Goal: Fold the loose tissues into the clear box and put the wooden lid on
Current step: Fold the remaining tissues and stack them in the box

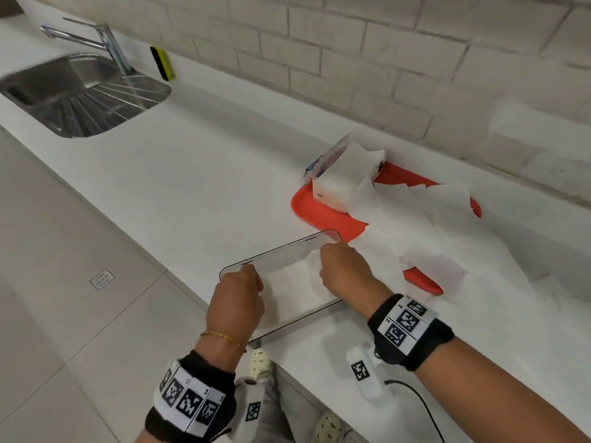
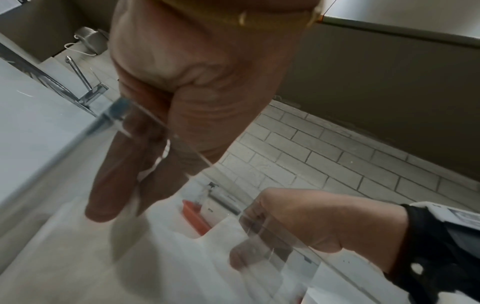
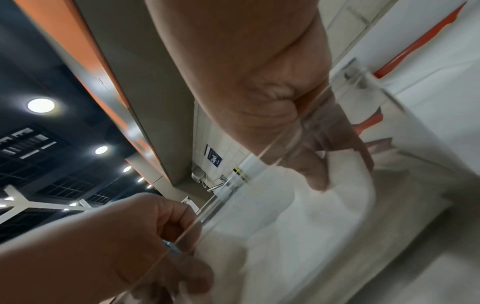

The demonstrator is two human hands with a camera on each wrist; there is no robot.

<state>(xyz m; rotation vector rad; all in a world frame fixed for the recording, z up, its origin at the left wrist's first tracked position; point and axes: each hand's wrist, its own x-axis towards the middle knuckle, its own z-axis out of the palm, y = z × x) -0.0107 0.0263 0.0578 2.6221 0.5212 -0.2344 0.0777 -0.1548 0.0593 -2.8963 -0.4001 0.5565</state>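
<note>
**Both hands in the clear box, tissue underneath**

My left hand [image 1: 236, 302] is over the left end of the clear box [image 1: 271, 251], which sits at the near edge of the white countertop [image 1: 198, 174]. From the left wrist view my fingers [image 2: 114, 174] reach down inside the wall, fairly straight, tips on the white tissue [image 1: 294, 282] lying in the box bottom; my thumb sits at the rim. I'm pressing, not clenching.

My right hand [image 1: 345, 273] is at the box's right end. In the right wrist view the fingers [image 3: 311, 164] curl over the clear wall and dip inside, tips on the tissue. Whether they pinch the sheet or only push it, I cannot tell through the blur.

Just beyond the box, a trail of loose tissues [image 1: 415, 215] spills across a red tray [image 1: 323, 212] and onto the countertop to the right. At the tray's far left end stands a stack of tissues [image 1: 342, 177] in an opened plastic pack [image 1: 323, 158].

Far left, a steel sink [image 1: 76, 94] with its tap [image 1: 96, 43], and a yellow-and-black sponge [image 1: 163, 63] leaning against the brick-tile wall [image 1: 383, 52].
</note>
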